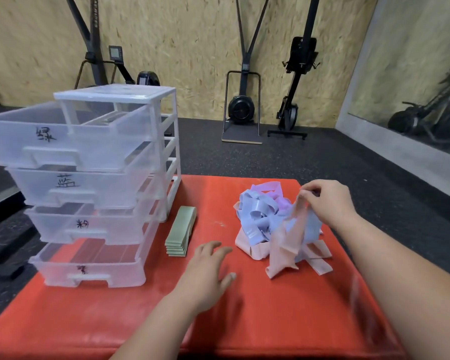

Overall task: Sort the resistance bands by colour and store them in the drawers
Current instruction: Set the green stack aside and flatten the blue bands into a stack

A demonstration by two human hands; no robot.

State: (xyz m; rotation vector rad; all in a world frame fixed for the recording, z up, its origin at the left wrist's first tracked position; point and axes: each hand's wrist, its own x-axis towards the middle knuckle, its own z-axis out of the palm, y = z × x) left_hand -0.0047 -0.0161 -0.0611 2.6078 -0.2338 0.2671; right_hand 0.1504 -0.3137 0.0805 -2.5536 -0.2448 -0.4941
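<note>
Your right hand (327, 201) pinches a pink band (287, 245) above the tangled pile (265, 216); your left hand (208, 274), fingers spread, hovers left of that pile, near the stacked green bands (181, 231).

Drawers (89, 183) left of bands (270, 224)

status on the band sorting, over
Right hand pinching pink band at the pile; left hand open. Green stack beside open drawers. Nothing blocking.
</note>
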